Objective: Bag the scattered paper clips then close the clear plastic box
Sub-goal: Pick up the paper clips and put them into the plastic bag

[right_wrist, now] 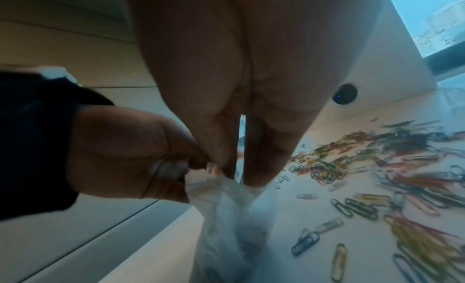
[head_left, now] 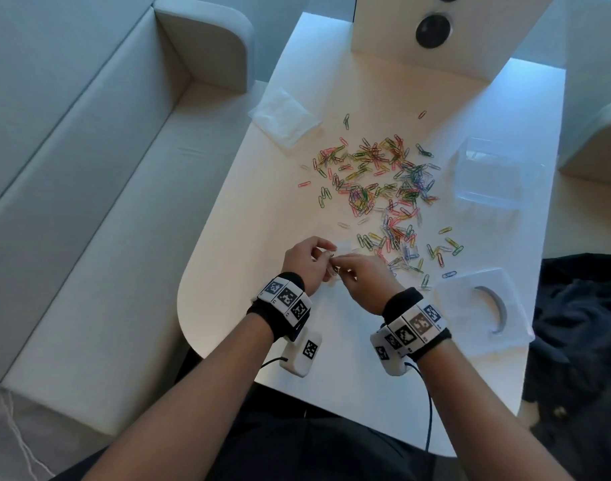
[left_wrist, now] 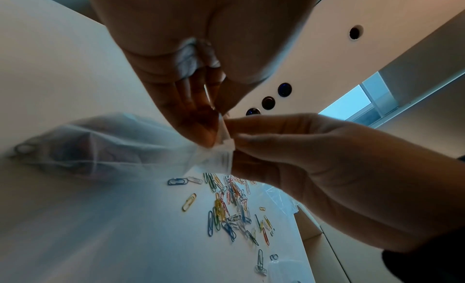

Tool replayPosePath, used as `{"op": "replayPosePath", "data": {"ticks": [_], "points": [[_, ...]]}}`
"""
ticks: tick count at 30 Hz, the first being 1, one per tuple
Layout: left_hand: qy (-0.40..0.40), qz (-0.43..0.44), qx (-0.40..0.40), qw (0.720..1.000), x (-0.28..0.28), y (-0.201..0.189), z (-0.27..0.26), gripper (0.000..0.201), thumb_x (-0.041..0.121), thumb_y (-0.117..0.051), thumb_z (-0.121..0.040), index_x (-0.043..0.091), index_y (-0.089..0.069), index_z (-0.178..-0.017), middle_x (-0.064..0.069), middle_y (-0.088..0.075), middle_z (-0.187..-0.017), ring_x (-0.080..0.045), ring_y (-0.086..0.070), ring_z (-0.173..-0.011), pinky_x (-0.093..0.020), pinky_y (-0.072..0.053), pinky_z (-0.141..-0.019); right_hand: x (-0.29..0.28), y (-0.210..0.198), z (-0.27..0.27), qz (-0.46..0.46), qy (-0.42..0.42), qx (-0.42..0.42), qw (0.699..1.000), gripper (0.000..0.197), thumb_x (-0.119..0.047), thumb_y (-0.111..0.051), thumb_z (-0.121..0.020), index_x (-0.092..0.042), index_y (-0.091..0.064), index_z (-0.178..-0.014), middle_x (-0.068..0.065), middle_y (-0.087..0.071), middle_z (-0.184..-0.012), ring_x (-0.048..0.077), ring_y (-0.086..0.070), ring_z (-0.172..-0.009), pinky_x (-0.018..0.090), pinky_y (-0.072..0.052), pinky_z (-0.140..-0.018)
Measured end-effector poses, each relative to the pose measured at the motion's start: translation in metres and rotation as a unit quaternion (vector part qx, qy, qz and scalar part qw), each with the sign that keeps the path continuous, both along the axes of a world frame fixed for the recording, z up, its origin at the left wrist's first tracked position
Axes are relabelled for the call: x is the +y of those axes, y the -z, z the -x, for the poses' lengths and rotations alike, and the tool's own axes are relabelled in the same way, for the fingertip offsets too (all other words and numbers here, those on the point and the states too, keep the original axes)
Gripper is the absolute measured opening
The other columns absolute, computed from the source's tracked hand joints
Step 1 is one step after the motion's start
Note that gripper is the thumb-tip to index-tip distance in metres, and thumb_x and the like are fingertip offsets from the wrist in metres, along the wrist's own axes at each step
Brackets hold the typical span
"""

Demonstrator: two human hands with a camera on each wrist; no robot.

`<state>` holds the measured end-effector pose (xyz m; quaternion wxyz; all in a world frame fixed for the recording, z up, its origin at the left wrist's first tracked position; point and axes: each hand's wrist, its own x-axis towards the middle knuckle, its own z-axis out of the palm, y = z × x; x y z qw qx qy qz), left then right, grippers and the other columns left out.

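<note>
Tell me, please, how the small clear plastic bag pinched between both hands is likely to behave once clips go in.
The clear plastic bag looks thin and crumpled, so it will probably stay floppy and sag under the paper clips. Its mouth, pinched by the left hand and right hand, likely collapses if released. The film may also be slippery.

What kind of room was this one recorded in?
Probably a lounge or office seating nook: a white table stands between pale cushioned sofas, with a window onto city buildings.

The small clear plastic bag beside the scattered coloured paper clips is blurred, its contents unreadable
</note>
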<state>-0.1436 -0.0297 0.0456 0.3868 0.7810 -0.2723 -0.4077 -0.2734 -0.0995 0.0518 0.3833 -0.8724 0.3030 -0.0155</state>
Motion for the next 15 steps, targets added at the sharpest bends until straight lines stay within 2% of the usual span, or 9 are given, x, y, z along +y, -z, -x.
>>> {"op": "replayPosePath", "data": {"ticks": [2, 3, 5, 6, 8, 10, 11, 13, 15], "points": [[-0.006, 0.006, 0.004, 1.000, 0.002, 0.001, -0.002, 0.015, 0.010, -0.055, -0.094, 0.015, -0.068, -0.099, -0.001, -0.068, -0.067, -0.016, -0.066, -0.055, -0.031, -0.060, -0.066, -0.010, -0.004, 0.002, -0.036, -0.018, 0.029, 0.999, 0.038, -0.002, -0.046, -0.095, -0.019, -0.066, -0.123, 0.002, -0.071, -0.104, 0.014, -0.061, -0.085, 0.024, -0.047, -0.078], [-0.009, 0.009, 0.007, 1.000, 0.002, 0.000, -0.003, 0.015, 0.010, -0.055, -0.094, 0.015, -0.067, -0.101, -0.002, -0.068, -0.067, -0.016, -0.066, -0.055, -0.032, -0.060, -0.068, -0.018, -0.007, 0.005, -0.072, 0.010, 0.006, 0.997, 0.039, -0.002, -0.046, -0.096, -0.020, -0.065, -0.124, -0.001, -0.071, -0.106, 0.010, -0.063, -0.086, 0.023, -0.050, -0.081], [-0.014, 0.010, 0.006, 1.000, 0.005, -0.002, -0.008, 0.018, 0.010, -0.054, -0.095, 0.013, -0.067, -0.106, 0.000, -0.066, -0.066, -0.015, -0.064, -0.054, -0.027, -0.059, -0.066, -0.038, -0.005, 0.016, -0.108, 0.116, -0.071, 0.985, 0.033, -0.003, -0.051, -0.095, -0.017, -0.067, -0.120, -0.001, -0.073, -0.104, 0.010, -0.068, -0.084, 0.029, -0.057, -0.084], [-0.014, 0.008, 0.000, 1.000, 0.006, -0.003, -0.012, 0.020, 0.010, -0.053, -0.095, 0.013, -0.067, -0.109, 0.001, -0.064, -0.066, -0.013, -0.062, -0.052, -0.021, -0.057, -0.063, -0.049, 0.000, 0.022, -0.089, 0.178, -0.083, 0.977, 0.029, -0.005, -0.055, -0.094, -0.016, -0.068, -0.117, 0.001, -0.073, -0.103, 0.012, -0.069, -0.085, 0.033, -0.058, -0.084], [-0.007, -0.005, -0.019, 1.000, 0.009, -0.004, -0.022, 0.024, 0.011, -0.052, -0.095, 0.013, -0.066, -0.115, 0.003, -0.061, -0.070, -0.007, -0.060, -0.049, -0.010, -0.050, -0.055, -0.075, 0.015, 0.036, -0.002, 0.261, 0.009, 0.965, 0.030, -0.017, -0.063, -0.091, -0.017, -0.066, -0.121, 0.006, -0.069, -0.113, 0.019, -0.066, -0.096, 0.038, -0.054, -0.094], [0.000, -0.020, -0.033, 0.999, 0.012, -0.005, -0.031, 0.024, 0.014, -0.052, -0.096, 0.013, -0.067, -0.114, 0.002, -0.063, -0.073, -0.002, -0.057, -0.048, -0.006, -0.046, -0.052, -0.093, 0.035, 0.046, 0.042, 0.271, 0.181, 0.944, 0.054, -0.031, -0.068, -0.087, -0.017, -0.051, -0.137, 0.015, -0.056, -0.132, 0.029, -0.055, -0.117, 0.041, -0.043, -0.103], [0.001, -0.023, -0.033, 0.999, 0.014, -0.007, -0.035, 0.024, 0.015, -0.053, -0.096, 0.013, -0.069, -0.113, 0.001, -0.065, -0.074, -0.004, -0.058, -0.049, -0.006, -0.046, -0.052, -0.097, 0.044, 0.048, 0.044, 0.258, 0.236, 0.936, 0.065, -0.036, -0.069, -0.086, -0.017, -0.043, -0.143, 0.018, -0.049, -0.137, 0.032, -0.049, -0.123, 0.044, -0.040, -0.104], [0.000, -0.025, -0.021, 0.999, 0.016, -0.009, -0.041, 0.023, 0.016, -0.053, -0.096, 0.014, -0.070, -0.112, -0.004, -0.069, -0.075, -0.012, -0.059, -0.054, -0.012, -0.050, -0.054, -0.098, 0.057, 0.045, 0.066, 0.224, 0.270, 0.934, 0.072, -0.040, -0.069, -0.084, -0.020, -0.036, -0.145, 0.019, -0.042, -0.140, 0.036, -0.043, -0.126, 0.048, -0.040, -0.103], [-0.004, -0.024, -0.015, 1.000, 0.017, -0.011, -0.046, 0.023, 0.016, -0.053, -0.096, 0.015, -0.070, -0.111, -0.007, -0.070, -0.075, -0.015, -0.059, -0.056, -0.018, -0.053, -0.058, -0.096, 0.068, 0.038, 0.107, 0.194, 0.265, 0.939, 0.063, -0.033, -0.067, -0.085, -0.023, -0.041, -0.142, 0.017, -0.043, -0.137, 0.037, -0.044, -0.122, 0.049, -0.045, -0.097]]}}
